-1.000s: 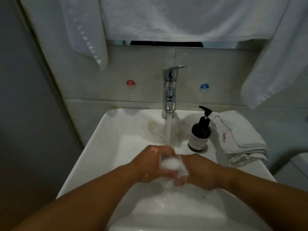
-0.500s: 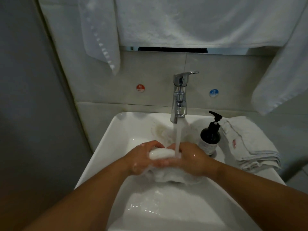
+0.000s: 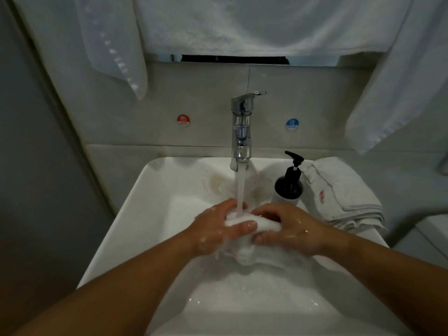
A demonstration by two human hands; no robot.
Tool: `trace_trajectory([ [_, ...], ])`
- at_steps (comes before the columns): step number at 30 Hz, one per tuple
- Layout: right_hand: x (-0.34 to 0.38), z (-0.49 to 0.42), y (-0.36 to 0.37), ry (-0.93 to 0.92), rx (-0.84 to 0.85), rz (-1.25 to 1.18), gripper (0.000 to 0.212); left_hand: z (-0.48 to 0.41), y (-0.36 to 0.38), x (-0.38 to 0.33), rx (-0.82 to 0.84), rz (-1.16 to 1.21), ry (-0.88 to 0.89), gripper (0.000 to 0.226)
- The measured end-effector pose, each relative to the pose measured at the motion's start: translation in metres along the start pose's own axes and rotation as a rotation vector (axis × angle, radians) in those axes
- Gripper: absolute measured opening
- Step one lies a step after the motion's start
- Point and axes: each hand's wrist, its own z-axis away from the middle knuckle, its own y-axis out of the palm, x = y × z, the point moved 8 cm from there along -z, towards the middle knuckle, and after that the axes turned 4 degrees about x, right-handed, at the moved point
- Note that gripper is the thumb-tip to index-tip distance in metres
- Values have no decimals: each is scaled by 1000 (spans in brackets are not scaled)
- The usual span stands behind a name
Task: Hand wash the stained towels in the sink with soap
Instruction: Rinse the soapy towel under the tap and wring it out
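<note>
A wet white towel is bunched over the white sink, right under the running water of the chrome tap. My left hand grips its left side, thumb across the top. My right hand grips the right side, fingers curled over the cloth. Both hands are wet and soapy. The towel's lower part hangs into the basin. A black soap pump bottle stands on the rim behind my right hand. Next to it lies a folded white towel with a red stain.
White towels hang on the wall above, one at the left and one at the right. Red hot and blue cold stickers flank the tap. A grey wall closes the left side.
Both hands have lifted the towel from lower in the basin up under the water stream, and shifted their grip on it. The view has tilted slightly.
</note>
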Motion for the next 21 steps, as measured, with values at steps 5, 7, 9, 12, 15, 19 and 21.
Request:
trace_trajectory([
  [5, 28, -29, 20, -57, -46, 139, 59, 11, -22, 26, 68, 64, -141, 64],
  [7, 36, -34, 24, -42, -62, 222, 72, 13, -34, 23, 3, -9, -107, 54],
  [9, 32, -38, 26, 8, -31, 276, 88, 13, -43, 19, -50, 19, -81, 54],
  [12, 13, -39, 31, 103, 110, 176, 98, 12, -46, 20, -26, -14, -73, 59],
  [15, 2, -32, 33, 148, 137, 77, 72, 14, -46, 24, 6, -2, -97, 58],
  [19, -2, -30, 32, 136, 94, -160, 63, 14, -47, 23, -20, -182, -162, 65],
  [21, -1, -29, 33, 100, 114, -266, 56, 16, -38, 23, 87, -249, -208, 65],
])
